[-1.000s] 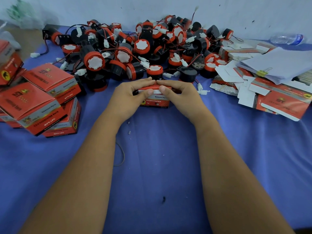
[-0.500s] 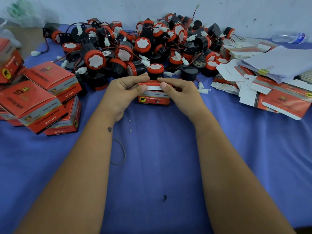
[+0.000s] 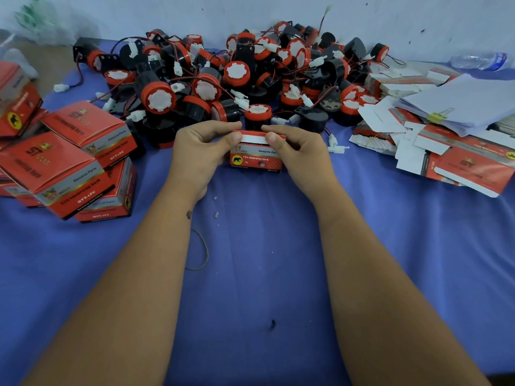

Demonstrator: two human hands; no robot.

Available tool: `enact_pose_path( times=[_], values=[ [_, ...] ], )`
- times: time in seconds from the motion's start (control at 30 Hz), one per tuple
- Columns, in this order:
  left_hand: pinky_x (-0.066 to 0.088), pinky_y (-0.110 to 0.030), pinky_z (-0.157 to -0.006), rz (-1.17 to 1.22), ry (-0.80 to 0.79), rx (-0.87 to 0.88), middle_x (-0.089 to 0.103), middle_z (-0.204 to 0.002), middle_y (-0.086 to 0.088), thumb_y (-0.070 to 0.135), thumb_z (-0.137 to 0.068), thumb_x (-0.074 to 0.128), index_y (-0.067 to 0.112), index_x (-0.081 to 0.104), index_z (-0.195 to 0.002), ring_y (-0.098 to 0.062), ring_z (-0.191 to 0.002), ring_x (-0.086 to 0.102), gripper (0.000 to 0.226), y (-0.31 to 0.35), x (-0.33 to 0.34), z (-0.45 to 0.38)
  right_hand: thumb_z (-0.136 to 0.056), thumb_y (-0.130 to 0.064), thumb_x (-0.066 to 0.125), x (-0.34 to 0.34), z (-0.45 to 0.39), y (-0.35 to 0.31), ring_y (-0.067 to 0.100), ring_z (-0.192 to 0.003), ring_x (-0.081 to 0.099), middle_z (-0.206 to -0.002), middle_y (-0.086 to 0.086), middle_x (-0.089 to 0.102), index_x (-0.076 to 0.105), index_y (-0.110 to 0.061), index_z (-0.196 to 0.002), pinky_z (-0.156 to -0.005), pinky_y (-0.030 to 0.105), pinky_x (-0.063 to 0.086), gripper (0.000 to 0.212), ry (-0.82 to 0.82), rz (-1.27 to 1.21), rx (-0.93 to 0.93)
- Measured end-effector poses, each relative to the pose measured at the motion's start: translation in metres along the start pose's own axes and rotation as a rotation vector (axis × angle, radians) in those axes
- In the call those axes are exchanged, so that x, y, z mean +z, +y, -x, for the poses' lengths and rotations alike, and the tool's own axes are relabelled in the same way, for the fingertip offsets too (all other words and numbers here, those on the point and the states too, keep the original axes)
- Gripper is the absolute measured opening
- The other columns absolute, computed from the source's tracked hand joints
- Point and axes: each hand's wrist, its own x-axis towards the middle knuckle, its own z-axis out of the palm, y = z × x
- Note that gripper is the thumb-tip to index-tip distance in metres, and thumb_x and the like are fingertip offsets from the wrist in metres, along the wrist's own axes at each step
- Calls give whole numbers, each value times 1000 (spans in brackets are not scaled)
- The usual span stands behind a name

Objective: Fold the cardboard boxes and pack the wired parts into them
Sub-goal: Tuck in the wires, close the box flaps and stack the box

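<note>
We see both hands on one small red cardboard box (image 3: 256, 156) standing on the blue cloth (image 3: 264, 260), mid-table, just in front of the pile of wired parts (image 3: 237, 76). Left hand (image 3: 199, 151) grips the box's left end, thumb and curled fingers pinching at the top flap (image 3: 252, 138), which shows its white inside. Right hand (image 3: 301, 151) does the same on the right end, thumb tip on the flap edge. Flap is not tucked yet. Box front faces us, elephant logo at lower left.

Closed red boxes (image 3: 64, 160) are stacked at far left, well apart from the hands. Flat unfolded box blanks (image 3: 459, 162) lie at right, with clipped white paper sheets (image 3: 468, 104) above them. A plastic bottle (image 3: 479, 60) lies by the wall, far right. A rubber band (image 3: 202, 252) sits on the cloth beside the left forearm.
</note>
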Motion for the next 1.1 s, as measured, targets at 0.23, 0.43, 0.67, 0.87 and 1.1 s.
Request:
enact_pose_path(
  times=[0.23,0.43,0.67,0.87,1.1],
  values=[
    [59,-39,-84,-41,31,59,73,-107,-3,6,-88,71,21,74,-96,-20,-106,69,16,-5,0,-2,-96,-27,62,0,1,-1,8,-106,64,-111,-8,67,69,-22,-120,-89,25,55,26,3,-5,-11],
    [58,-33,-85,-101,19,122,72,-106,6,3,-86,73,24,74,-90,-11,-105,69,21,-7,1,1,-95,-21,63,-1,2,-1,10,-111,62,-117,-6,67,68,-18,-122,-94,28,53,27,-23,-20,-26],
    [55,-23,-87,-185,-40,82,70,-110,6,2,-86,72,20,73,-90,-6,-105,67,18,-3,2,3,-95,-16,63,-4,2,0,5,-108,62,-113,-8,67,70,-19,-119,-90,17,51,25,-38,-50,-3],
    [47,-20,-96,-573,-94,272,62,-114,7,9,-77,81,12,68,-98,-9,-111,59,25,-3,6,8,-97,-23,60,-4,2,0,0,-105,63,-108,-15,71,73,-24,-112,-88,15,50,20,-66,-78,38],
    [31,4,-89,-703,-69,299,55,-121,7,11,-83,78,22,72,-117,-1,-112,48,37,0,10,8,-88,-9,70,-11,2,1,-7,-119,52,-129,-6,63,64,-20,-128,-96,11,44,42,-276,-118,19]
  ],
)
